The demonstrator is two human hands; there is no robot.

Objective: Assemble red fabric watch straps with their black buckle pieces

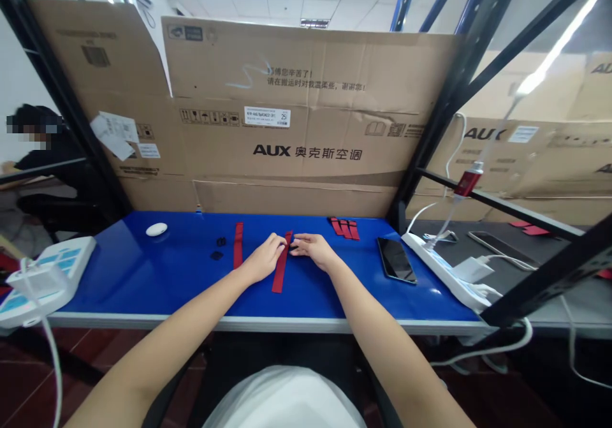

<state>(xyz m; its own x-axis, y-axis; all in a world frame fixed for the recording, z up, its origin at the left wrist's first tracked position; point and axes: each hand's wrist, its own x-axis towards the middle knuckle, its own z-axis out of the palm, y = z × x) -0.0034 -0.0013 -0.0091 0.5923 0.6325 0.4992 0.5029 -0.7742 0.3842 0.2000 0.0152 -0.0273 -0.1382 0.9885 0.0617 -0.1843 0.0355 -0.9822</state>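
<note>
A red webbing strap (278, 279) lies lengthwise on the blue table, its far end between my two hands. My left hand (264, 259) is closed, its fingertips pinching the strap near that end. From the other side, my right hand (313, 250) meets the strap with its fingers curled. Something small and black, perhaps a buckle, shows at the right fingertips, mostly covered. To the left rests a second red strap (238, 243), next to my left hand. Small black plastic pieces (217, 255) sit beyond it.
Several short red straps with black ends (345, 228) lie at the back right. A phone (396, 259) and a white power strip (447, 272) are further right. A white oval object (157, 229) sits at left. A cardboard sheet (296, 122) walls the back; another person sits far left.
</note>
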